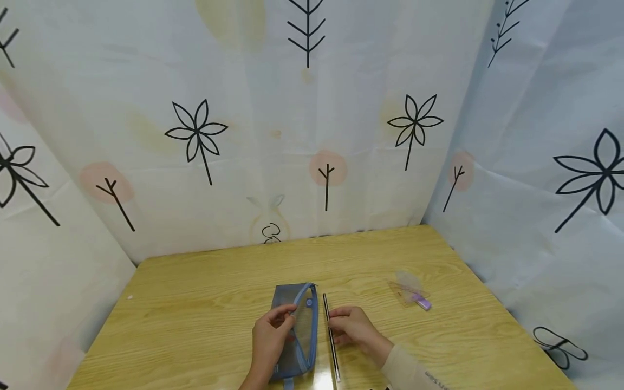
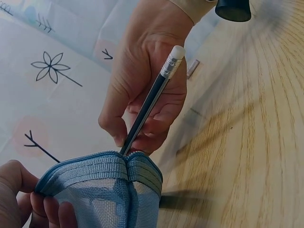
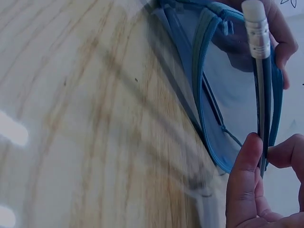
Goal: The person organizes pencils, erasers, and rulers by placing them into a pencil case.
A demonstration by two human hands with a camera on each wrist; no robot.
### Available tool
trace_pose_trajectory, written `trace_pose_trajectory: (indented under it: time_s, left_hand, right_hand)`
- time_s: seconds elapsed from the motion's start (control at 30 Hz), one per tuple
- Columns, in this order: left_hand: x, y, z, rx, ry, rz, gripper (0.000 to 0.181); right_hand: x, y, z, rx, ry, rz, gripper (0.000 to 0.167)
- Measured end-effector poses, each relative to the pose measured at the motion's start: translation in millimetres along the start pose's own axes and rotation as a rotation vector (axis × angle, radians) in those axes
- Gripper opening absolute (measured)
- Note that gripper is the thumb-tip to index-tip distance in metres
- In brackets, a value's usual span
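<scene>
A blue mesh zip pouch [image 1: 287, 295] stands on the table with its zipped mouth spread apart. The left hand [image 1: 270, 338] pinches the pouch's edge; in the left wrist view its fingers [image 2: 59, 211] grip the blue rim. Just right of the pouch, the right hand [image 1: 358, 330] pinches a dark striped pencil [image 1: 332, 346] between thumb and fingers. The pencil's white eraser [image 3: 254, 10] shows large in the right wrist view, with the open mouth of the pouch [image 3: 202, 61] behind it. Its other end is hidden behind the pouch rim in the left wrist view.
Clear plastic drawing pieces [image 1: 407, 284] and a purple-sleeved eraser [image 1: 421, 301] lie on the wooden table [image 1: 195, 303], right of the hands. Patterned cloth [image 1: 273, 135] hangs behind and at both sides. A small pale scrap [image 1: 129, 297] is at the left.
</scene>
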State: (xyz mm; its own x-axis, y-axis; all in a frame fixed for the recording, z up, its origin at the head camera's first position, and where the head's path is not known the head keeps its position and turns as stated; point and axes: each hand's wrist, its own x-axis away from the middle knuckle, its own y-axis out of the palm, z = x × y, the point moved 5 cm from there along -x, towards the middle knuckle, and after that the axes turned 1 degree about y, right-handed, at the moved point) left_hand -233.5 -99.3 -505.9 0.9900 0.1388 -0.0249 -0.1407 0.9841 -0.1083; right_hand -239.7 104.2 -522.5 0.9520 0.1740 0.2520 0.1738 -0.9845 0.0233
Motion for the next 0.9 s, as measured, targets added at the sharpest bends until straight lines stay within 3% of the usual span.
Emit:
trace_pose_trajectory:
  time_s: [0.53, 0.57, 0.77, 0.9]
  left_hand:
    - [1.5, -1.1, -0.1, 0.016, -0.018, 0.006, 0.025]
    - [3.5, -1.2, 4.4, 0.021, -0.020, 0.002, 0.025]
    - [4.5, -1.7, 6.0, 0.034, 0.001, -0.004, 0.025]
    - [2.3, -2.0, 0.0, 0.033, 0.001, -0.001, 0.025]
  right_hand:
    - [5.8, 25, 4, -0.029, 0.016, -0.071, 0.036]
    - [5.8, 26, 4, -0.033, 0.016, -0.073, 0.035]
    - [2.1, 30, 7, -0.024, 0.020, -0.047, 0.035]
    - [-2.1, 32, 7, -0.019, 0.019, -0.036, 0.036]
